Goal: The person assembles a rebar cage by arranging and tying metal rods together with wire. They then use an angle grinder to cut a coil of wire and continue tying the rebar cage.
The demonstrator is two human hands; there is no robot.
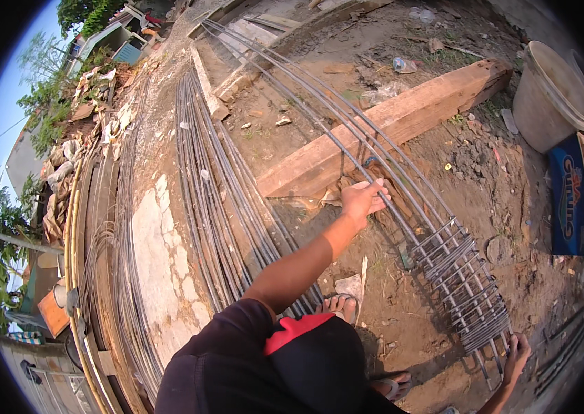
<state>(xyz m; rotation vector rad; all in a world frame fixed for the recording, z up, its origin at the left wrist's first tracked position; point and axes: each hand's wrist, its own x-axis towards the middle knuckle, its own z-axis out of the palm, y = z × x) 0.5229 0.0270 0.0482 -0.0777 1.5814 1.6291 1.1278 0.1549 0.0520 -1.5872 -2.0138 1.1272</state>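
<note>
Several long steel bars (333, 134) run side by side from the far end of the yard to the near right, resting across a thick wooden beam (388, 131). Square wire stirrups (459, 279) are bunched together around their near end. My left hand (363, 201) is closed around the leftmost bar, just past the beam and short of the stirrups. At the near right, my right hand (517, 357) has its fingers bent at the bar ends, beside the last stirrups; it seems to grip one bar, its fingertips partly hidden.
Loose steel rods (219, 200) lie in a bundle on the left, past a concrete strip (161, 255). Long planks (99, 276) and thin rods lie farther left. A large pale bucket (547, 96) and a blue cardboard box (568, 200) stand at the right. My sandalled feet are between the bars.
</note>
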